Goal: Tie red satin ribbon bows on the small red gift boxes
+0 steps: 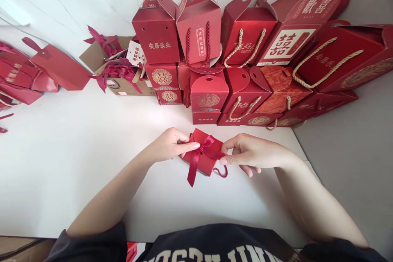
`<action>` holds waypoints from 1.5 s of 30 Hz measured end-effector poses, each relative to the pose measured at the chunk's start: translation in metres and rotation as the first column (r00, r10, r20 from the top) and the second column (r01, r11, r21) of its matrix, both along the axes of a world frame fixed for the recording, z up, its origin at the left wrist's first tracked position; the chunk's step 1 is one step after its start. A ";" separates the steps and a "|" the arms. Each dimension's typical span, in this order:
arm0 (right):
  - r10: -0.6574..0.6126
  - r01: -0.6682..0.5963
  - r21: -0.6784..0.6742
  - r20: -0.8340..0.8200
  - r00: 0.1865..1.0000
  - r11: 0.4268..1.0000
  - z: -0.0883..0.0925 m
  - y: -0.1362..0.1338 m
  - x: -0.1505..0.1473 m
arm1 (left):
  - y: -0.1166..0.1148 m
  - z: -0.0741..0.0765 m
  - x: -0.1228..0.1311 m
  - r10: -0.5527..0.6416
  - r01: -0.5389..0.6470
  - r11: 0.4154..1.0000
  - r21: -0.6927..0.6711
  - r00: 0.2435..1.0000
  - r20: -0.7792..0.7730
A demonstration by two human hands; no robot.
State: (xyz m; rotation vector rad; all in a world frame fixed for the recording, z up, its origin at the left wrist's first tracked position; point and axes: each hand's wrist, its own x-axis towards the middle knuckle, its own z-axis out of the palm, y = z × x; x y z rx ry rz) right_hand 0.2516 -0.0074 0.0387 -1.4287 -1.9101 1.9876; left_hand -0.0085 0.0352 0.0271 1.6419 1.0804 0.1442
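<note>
A small red gift box sits on the white table in front of me, a dark cord loop showing at its right side. Across its top lies a crimson satin ribbon bow, one tail hanging over the near edge. My left hand grips the box's left side, its thumb resting on the ribbon near the knot; the fingertips are partly hidden. At the box's right, my right hand pinches the ribbon's right part between thumb and index finger, with its other fingers loosely curled.
Red gift boxes with rope handles stand stacked behind. Left of them, a cardboard carton holds ribbon bows. More red bags lie at the far left of the white table. A grey wall bounds the right.
</note>
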 end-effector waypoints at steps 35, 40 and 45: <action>0.162 -0.161 -0.020 0.091 0.983 0.987 -0.013 0.007 0.007 | 0.008 -0.010 -0.001 -0.067 0.067 0.998 -0.009 0.998 0.019; 0.244 -0.238 -0.070 0.104 0.964 0.969 -0.026 0.015 0.004 | 0.005 -0.007 0.001 -0.092 0.092 0.996 -0.003 0.994 0.064; 0.174 -0.244 0.110 0.435 0.884 0.963 -0.024 0.013 0.018 | 0.001 -0.005 -0.001 -0.101 0.101 0.995 0.006 0.993 0.065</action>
